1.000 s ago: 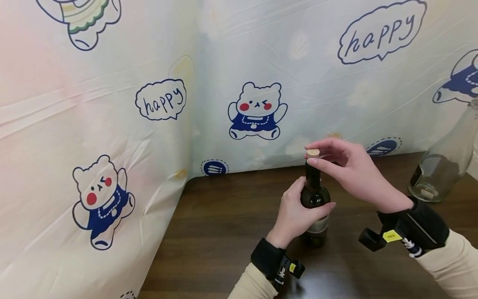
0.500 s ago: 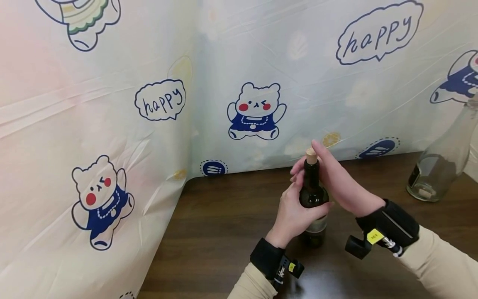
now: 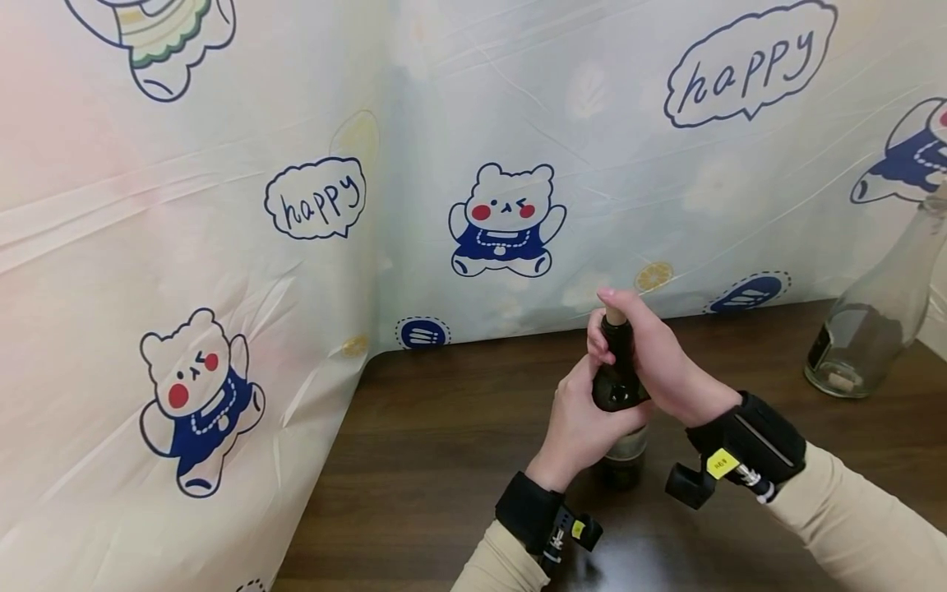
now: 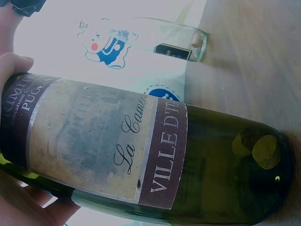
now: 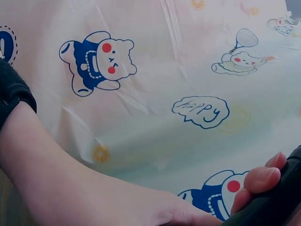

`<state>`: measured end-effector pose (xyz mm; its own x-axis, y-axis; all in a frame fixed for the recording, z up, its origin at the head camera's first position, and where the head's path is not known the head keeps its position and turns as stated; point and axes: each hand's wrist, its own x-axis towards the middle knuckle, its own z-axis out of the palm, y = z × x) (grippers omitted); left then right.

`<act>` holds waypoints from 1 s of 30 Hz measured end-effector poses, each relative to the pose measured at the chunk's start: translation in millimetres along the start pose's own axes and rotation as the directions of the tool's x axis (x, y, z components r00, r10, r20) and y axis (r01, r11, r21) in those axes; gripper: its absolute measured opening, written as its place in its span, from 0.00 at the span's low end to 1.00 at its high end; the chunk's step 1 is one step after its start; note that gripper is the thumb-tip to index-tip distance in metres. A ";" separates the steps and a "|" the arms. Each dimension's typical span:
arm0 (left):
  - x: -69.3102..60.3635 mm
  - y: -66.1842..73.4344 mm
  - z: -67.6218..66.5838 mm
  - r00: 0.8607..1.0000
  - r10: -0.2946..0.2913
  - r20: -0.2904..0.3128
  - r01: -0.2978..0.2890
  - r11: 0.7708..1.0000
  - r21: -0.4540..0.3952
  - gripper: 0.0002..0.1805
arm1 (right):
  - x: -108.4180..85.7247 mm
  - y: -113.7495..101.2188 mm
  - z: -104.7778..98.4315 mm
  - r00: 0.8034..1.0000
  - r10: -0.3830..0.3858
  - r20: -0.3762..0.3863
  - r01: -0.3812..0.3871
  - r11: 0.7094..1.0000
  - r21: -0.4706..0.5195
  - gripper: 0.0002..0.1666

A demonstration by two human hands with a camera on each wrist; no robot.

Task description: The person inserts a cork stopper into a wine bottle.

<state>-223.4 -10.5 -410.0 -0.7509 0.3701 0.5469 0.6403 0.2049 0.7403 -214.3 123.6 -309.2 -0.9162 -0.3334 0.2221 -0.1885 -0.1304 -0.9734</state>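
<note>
A dark green wine bottle (image 3: pixel 618 390) stands upright on the table, a cork (image 3: pixel 615 316) sticking out of its mouth. My left hand (image 3: pixel 581 423) grips the bottle around its shoulder. Wrapped around the neck is my right hand (image 3: pixel 664 355), its thumb lying on top of the cork and mostly covering it. In the left wrist view, the bottle's label (image 4: pixel 94 136) faces the camera, and loose corks (image 4: pixel 265 151) show inside near its base. The right wrist view catches curled fingers (image 5: pixel 261 179) against the dark neck (image 5: pixel 273 205); the cork is out of sight there.
A clear glass bottle (image 3: pixel 876 329) stands on the dark wooden table (image 3: pixel 429 460) at the far right, with a cork (image 3: pixel 842 382) lying inside it. A printed cloth (image 3: pixel 510 99) with bears hangs behind and along the left side.
My right hand went from fingering the cork with thumb and fingertips to closing around the neck, its thumb coming down onto the cork. The left hand has kept its grip.
</note>
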 end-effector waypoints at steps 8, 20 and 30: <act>-0.3 -0.7 0.8 1.000 0.003 -0.012 -0.002 1.000 0.007 0.31 | 1.4 -1.9 -1.0 1.000 0.011 0.002 -0.011 1.000 0.014 0.36; -0.6 0.1 0.1 1.000 0.002 0.005 -0.002 1.000 -0.006 0.33 | 0.9 3.3 -1.6 1.000 -0.022 -0.003 0.023 0.999 0.037 0.35; -9.7 -7.2 1.6 0.995 -0.092 0.044 0.096 0.991 -0.090 0.46 | -19.5 26.3 -14.2 0.999 -0.044 -0.030 0.035 0.963 -0.269 0.30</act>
<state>-220.4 -14.1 -421.2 -0.7990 0.3889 0.4586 0.5480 0.1571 0.8216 -206.4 140.0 -339.9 -0.9170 -0.2996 0.2632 -0.3082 0.1138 -0.9445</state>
